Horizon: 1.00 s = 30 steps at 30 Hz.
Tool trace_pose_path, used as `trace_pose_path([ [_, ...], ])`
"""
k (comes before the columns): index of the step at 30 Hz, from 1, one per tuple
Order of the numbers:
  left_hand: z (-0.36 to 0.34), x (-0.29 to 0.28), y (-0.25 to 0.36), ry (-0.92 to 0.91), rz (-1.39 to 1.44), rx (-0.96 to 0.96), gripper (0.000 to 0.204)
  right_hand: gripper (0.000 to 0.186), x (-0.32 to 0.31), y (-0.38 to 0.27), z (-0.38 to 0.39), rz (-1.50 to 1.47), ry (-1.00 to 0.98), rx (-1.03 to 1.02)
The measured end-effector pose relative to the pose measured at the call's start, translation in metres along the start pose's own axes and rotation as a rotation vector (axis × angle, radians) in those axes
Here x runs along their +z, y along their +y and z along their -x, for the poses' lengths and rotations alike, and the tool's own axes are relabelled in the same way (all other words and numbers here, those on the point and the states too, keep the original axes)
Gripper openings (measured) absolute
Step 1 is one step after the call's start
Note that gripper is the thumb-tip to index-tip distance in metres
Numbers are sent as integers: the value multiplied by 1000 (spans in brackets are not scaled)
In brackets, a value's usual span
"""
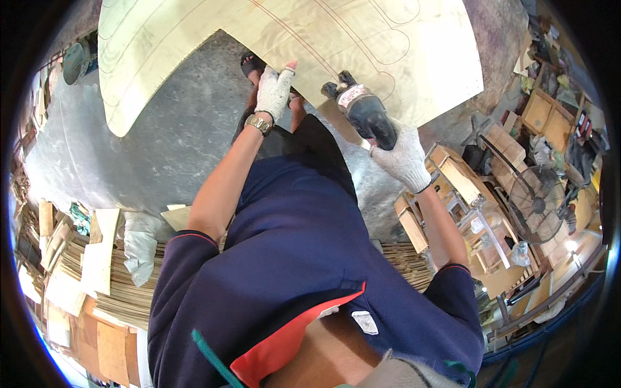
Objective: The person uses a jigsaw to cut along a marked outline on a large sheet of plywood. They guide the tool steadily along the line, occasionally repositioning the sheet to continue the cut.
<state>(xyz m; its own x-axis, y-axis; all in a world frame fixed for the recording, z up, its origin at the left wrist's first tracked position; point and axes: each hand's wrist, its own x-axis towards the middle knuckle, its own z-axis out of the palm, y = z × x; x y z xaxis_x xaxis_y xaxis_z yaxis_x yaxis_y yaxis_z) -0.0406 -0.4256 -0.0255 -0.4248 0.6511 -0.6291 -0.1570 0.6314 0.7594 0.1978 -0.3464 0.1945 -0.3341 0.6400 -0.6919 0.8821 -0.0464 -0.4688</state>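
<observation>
A large pale plywood sheet [446, 58] with curved and straight pencil-like lines spans the top of the view. My left hand [274, 92], in a white knitted glove with the thumb tip bare, grips the sheet's near edge. In a matching glove, my right hand [402, 155] is wrapped round the rear of a black power tool [369, 116], which looks like a jigsaw. Pale tape circles the tool's front part. Its front end lies over the sheet near the drawn lines; the blade is hidden. A metal watch [259, 124] sits on my left wrist.
Stacked thin boards [132, 291] and a white sack [139, 246] lie at the lower left. To the right stand a black fan [537, 200] and wooden frames [456, 174]. A dark bucket-like container [76, 63] is at the upper left. My feet are below the sheet.
</observation>
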Motion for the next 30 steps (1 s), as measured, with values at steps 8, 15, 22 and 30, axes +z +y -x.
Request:
trace_pose_path([
  [8,-1,-3,-5,-59,0,-55,63,46,-4,-9,-2,18,-26,31],
  [15,-1,2,-8,2,19,20,71,44,-2,-7,-6,-25,-6,-25],
  [22,-5,0,-10,-42,-8,-40,65,40,-2,-8,-10,16,8,-72],
  [30,-4,3,-9,4,-70,-15,65,40,-4,-12,-11,16,27,-124],
])
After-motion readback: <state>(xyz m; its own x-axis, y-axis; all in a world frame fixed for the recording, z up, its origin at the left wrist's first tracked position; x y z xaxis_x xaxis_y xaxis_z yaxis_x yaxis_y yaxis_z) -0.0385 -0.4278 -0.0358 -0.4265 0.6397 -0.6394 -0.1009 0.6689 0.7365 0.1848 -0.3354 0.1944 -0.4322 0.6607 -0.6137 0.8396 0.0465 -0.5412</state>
